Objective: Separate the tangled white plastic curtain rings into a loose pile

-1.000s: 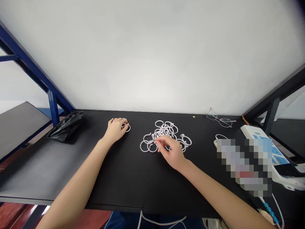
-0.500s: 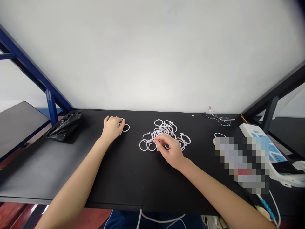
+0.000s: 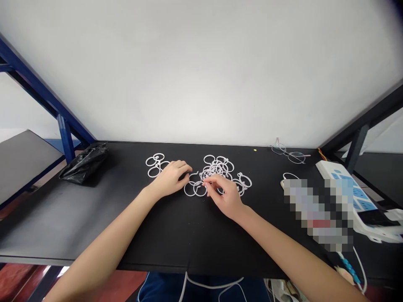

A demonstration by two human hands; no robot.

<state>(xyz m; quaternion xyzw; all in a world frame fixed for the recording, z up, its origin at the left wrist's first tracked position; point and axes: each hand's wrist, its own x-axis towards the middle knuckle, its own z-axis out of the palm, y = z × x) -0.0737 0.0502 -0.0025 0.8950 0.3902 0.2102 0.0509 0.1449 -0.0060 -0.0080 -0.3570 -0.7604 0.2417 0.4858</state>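
A pile of thin white plastic rings [image 3: 217, 167] with small knobs or eyelets lies overlapping in the middle of the black table. My right hand [image 3: 225, 195] is over the pile's front edge, thumb and fingers pinched at the rim of a white ring [image 3: 200, 189]. Just left of the pile, my left hand [image 3: 171, 178] has its thumb and fingers apart and appears to hold nothing. Its fingertips are close to the pile's leftmost rings [image 3: 189, 194]. Behind the left hand lies a smaller group of white rings [image 3: 154, 172], partly covered by that hand.
A crumpled black plastic bag [image 3: 84, 163] lies at the far left. Eyeglasses [image 3: 288, 154] rest at the back right. A white and blue power strip [image 3: 355, 188] and a blurred-out object [image 3: 317, 214] are on the right. White cables [image 3: 214, 287] hang at the table's front edge.
My left hand has moved right, from the small group of rings to the left side of the pile, uncovering most of that group. My right hand stays pinched in about the same place.
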